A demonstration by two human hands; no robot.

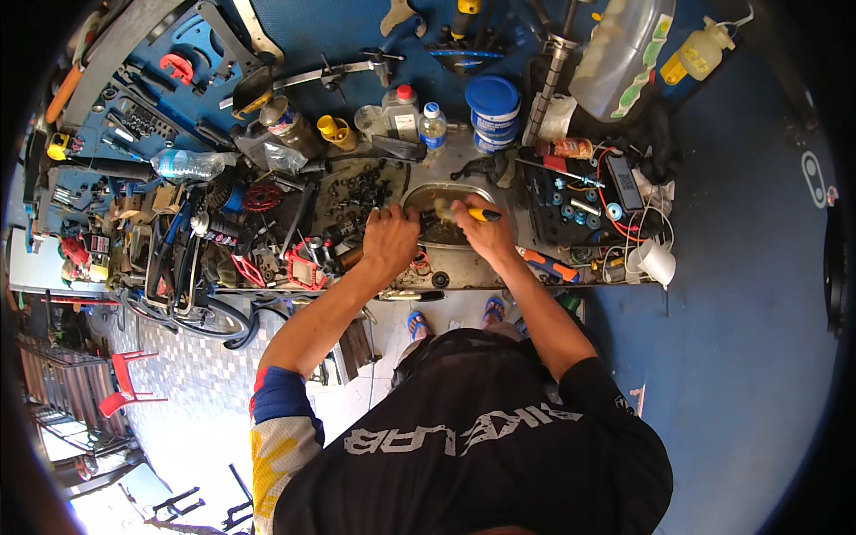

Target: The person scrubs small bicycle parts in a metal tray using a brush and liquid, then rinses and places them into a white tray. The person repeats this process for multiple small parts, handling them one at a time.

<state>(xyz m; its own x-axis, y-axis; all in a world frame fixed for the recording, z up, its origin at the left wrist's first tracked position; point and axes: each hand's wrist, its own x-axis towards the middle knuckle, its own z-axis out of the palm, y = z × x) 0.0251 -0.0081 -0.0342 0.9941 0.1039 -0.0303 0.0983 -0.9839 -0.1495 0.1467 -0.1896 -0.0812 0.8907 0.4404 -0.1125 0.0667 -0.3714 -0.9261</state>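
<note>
From afar I'm seeing a blue wall (740,357) running down the right; a blue panel (312,27) is standing behind the bench (477,278); small grey tiles (201,357) are covering the floor (223,383) at left, beside a red chair (114,403); bright light (205,455) is washing out the lower left.

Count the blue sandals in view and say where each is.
2: the left sandal and the right sandal, both worn, below the workbench in the picture.
</note>
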